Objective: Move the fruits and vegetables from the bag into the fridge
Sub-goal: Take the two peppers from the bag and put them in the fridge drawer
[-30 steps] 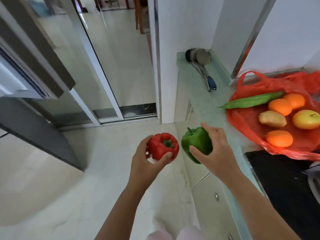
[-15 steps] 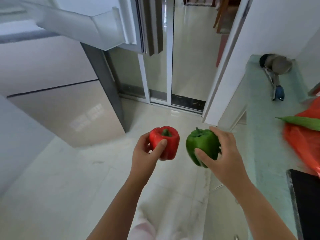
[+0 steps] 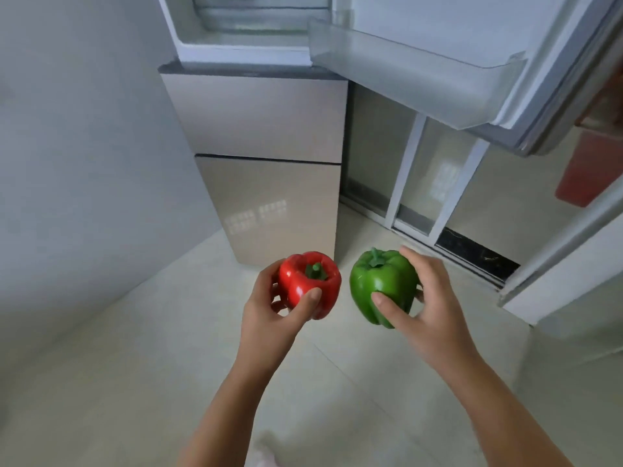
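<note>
Head view: left hand (image 3: 269,315) wrapped around glossy, lobed red bell pepper (image 3: 308,284), stem up. Right hand (image 3: 428,311) grips smooth green bell pepper (image 3: 382,291), just beside the red one. Both held over pale tiled floor (image 3: 135,365), before the fridge (image 3: 266,163); its upper door (image 3: 472,72) stands open, clear plastic shelf bare.

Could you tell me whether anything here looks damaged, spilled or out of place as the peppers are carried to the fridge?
Nothing stands out. The left hand holds the red pepper and the right hand the green pepper; both look whole and glossy. The fridge door stands open, its door shelf intact. The floor shows no spill.
</note>
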The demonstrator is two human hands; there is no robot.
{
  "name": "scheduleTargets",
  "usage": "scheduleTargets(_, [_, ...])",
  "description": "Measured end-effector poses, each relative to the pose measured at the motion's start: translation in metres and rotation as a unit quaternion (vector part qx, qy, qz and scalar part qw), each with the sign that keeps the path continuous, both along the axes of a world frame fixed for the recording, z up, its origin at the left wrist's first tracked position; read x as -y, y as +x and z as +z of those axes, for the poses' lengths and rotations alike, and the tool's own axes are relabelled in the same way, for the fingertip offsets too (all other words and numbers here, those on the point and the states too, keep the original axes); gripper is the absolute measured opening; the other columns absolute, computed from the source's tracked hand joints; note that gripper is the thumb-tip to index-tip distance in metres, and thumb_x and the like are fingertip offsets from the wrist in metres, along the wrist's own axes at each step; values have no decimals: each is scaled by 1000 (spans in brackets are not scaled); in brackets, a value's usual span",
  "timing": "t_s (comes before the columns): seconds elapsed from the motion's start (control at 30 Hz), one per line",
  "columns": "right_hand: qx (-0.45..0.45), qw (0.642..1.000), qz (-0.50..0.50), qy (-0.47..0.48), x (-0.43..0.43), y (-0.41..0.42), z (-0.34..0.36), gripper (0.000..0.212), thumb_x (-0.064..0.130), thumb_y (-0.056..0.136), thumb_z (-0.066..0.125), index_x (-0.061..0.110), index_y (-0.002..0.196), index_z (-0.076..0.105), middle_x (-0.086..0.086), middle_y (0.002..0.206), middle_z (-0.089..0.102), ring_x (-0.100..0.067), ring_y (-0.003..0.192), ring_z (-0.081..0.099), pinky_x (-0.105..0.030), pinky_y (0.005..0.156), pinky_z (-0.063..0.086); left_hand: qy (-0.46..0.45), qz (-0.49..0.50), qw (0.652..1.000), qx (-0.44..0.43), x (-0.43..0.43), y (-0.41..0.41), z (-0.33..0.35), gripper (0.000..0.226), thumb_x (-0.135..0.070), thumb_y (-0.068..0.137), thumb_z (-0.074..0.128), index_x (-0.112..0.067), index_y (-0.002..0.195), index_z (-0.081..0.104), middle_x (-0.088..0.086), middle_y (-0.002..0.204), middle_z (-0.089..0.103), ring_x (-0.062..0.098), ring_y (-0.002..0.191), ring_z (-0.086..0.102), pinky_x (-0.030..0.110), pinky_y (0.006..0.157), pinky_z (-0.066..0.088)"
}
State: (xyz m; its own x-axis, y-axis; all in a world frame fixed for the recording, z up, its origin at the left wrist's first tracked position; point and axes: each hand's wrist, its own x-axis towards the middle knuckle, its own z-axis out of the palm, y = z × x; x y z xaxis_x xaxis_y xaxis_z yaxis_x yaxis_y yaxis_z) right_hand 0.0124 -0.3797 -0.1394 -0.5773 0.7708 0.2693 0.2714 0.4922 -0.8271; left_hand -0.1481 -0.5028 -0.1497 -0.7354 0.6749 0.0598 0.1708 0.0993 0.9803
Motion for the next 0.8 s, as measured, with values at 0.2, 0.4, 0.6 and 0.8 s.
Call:
scheduleTargets(0.2, [-17,998,62,24,22,-150,8,68,47,70,64,26,131,41,6,121,41,12,107,41,0,79,39,29,74,997,-1,42,-120,7,60,-56,55,64,-37,110,50,-12,106,60,-3,95,59,24,77,52])
scheduleTargets(0.4, [-32,996,71,46,30,-250,11,67,44,71,65,24,130,42,6,119,42,13,109,39,0,82,37,29,83,996,-19,56,-214,16,72,-55,58,66,-27,122,49,-9,112,60,5,100,59,36,84,53])
scheduleTargets(0.6, [-22,996,70,53,3,-312,8,66,39,70,66,24,130,42,3,121,42,12,107,40,0,82,36,33,78,996,-23,32,-273,14,76,-57,57,65,-30,125,46,-12,116,56,3,102,57,32,85,53])
scheduleTargets(0.8, [-48,996,44,55,-66,-373,8,67,36,69,67,22,130,43,2,120,44,17,106,39,2,81,34,51,59,997,-21,-33,-331,16,67,-55,59,66,-36,120,47,-13,114,57,3,102,57,30,83,53])
